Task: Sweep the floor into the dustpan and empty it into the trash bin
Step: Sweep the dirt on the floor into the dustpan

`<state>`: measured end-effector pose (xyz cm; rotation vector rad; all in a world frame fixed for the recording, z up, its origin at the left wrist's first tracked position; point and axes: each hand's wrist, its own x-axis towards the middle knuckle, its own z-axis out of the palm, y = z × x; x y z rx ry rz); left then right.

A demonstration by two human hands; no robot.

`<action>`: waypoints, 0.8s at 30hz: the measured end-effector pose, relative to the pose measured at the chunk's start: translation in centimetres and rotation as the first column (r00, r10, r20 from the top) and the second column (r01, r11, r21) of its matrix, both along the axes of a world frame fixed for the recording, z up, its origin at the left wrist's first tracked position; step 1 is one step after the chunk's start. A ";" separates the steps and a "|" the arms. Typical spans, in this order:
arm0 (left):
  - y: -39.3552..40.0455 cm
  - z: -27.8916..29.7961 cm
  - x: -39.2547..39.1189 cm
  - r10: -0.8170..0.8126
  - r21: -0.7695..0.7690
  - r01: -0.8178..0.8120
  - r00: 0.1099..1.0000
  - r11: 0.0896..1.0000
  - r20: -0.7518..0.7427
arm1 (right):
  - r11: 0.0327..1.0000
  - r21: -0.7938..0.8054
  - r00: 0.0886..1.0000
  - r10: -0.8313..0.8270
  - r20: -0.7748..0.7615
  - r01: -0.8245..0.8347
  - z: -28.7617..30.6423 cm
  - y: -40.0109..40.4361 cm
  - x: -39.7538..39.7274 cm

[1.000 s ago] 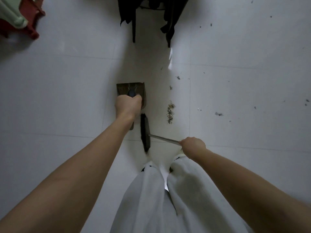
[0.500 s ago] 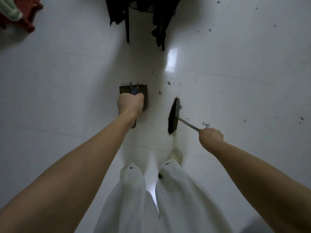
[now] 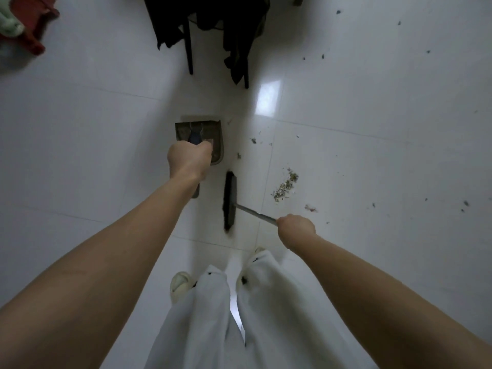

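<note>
From the head view I look straight down on a white tiled floor point(image 3: 80, 145), and I take the dustpan point(image 3: 215, 145) as my landmark. The left hand point(image 3: 189, 158) is curled tight round the dustpan's dark handle point(image 3: 195, 137), fist closed on it, covering the pan's near part; the pan sits low over the tiles, whether it touches them I cannot tell.

Just to the right of the dustpan and a little nearer to me stands the broom head point(image 3: 230, 201), a dark narrow brush set edge-on. Its thin metal shaft point(image 3: 255, 214) runs from the brush to the right hand point(image 3: 296, 230), which grips it in a closed fist.

Farther right of the dustpan, beyond the broom head, lies a small heap of greenish debris point(image 3: 286, 185) on the floor, apart from the bristles. Loose specks point(image 3: 253, 141) lie between that heap and the dustpan, and more scattered bits point(image 3: 466, 203) lie well off to the right.

Beyond the dustpan, at the top, dark clothing point(image 3: 239, 35) hangs over thin black legs (a chair or rack, I cannot tell which). Far left of the dustpan, in the top corner, a red object point(image 3: 32, 27) shows. Nearer to me than the dustpan are white trousers point(image 3: 213, 328) and a pale shoe point(image 3: 179, 284).
</note>
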<state>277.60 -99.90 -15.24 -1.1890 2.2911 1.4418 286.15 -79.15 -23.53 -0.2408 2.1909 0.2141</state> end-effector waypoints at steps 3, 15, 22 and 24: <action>0.9 0.4 -1.2 -0.005 -0.023 0.005 1.000 1.000 0.000 | 0.993 0.076 0.995 -0.089 0.034 0.086 0.1 2.9 0.7; -0.8 2.8 -6.3 0.116 0.017 -0.116 0.993 0.993 -0.024 | 0.990 -0.003 0.981 -0.142 -0.131 0.143 5.1 3.6 -7.6; -7.8 1.5 -9.4 0.129 0.002 -0.129 0.992 0.992 -0.012 | 0.982 -0.168 0.979 -0.116 -0.165 0.088 4.2 -5.5 -13.5; -10.4 0.9 -11.3 0.136 0.026 -0.136 0.990 0.990 -0.018 | 0.981 -0.183 0.981 -0.101 -0.163 0.071 3.6 -8.8 -15.9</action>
